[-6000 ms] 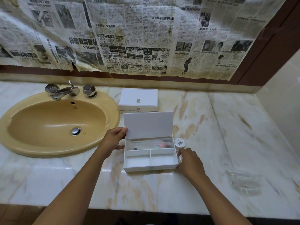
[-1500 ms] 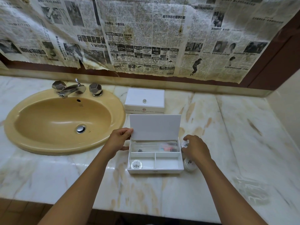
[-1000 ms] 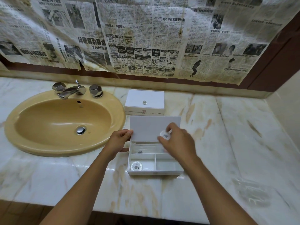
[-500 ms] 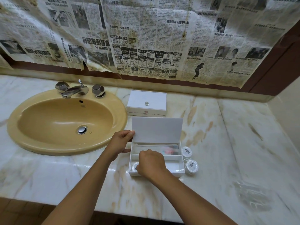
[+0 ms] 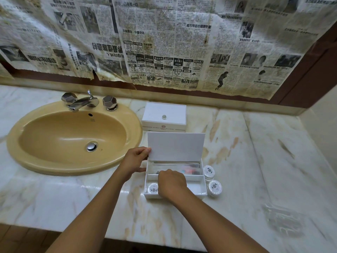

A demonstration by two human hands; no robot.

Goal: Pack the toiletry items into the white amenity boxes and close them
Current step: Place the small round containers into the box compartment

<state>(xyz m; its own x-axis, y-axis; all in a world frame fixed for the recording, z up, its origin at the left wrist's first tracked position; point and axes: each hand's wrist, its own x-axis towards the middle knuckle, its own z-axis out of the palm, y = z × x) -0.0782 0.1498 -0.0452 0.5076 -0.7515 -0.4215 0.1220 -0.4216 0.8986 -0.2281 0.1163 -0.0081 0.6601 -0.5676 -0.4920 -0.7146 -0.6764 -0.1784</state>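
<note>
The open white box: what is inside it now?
The open white box holds a clear packet at the back and a round container front-left. The right hand covers the rest.

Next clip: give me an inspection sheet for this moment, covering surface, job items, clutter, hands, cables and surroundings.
Surface: marble counter, veined and stained.
Job's things: open white box, lid upright; wrapped items in its rear compartment; one round container in the front left compartment. Two round containers outside, against the box's right side. Closed white box behind.
Clutter: clear plastic wrapper at right front.
Hands: left hand pinches the lid's left edge; right hand reaches into the box, fingers hidden.
Cables: nothing seen.
Surroundings: yellow sink with chrome tap; newspaper covering the wall.
</note>
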